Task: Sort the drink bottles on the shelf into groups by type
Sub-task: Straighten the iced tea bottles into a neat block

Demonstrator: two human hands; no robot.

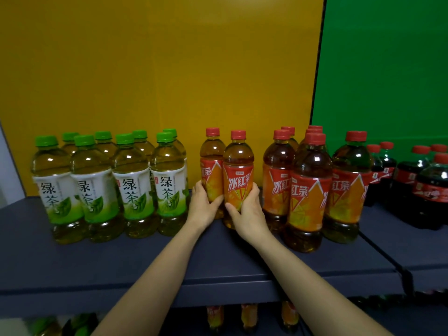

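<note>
Holding one tea bottle in each grip, a person reaches over the dark shelf [109,263]. The left grip [202,207] curls round the low part of the back bottle [211,163], with the fingers on its left side. The right grip [247,214] wraps round the low part of the front bottle [238,175], thumb on the left and fingers on the right. Both grips are closed tight on their bottles. Both bottles stand straight up, long way up and down, red caps on top. Their orange labels face us. The front bottle hides part of the back one, and they are very close together. They are in the middle of the shelf, in a gap between two groups. On the left stand the green tea bottles [132,185], all upright with green caps. On the right stand more red tea bottles [310,195], also upright. Far right are dark cola bottles [424,190] with red caps. Behind is a yellow wall [157,57] and a green wall [388,69]. Under the shelf, blurry lower bottles [249,316] peek out.
</note>
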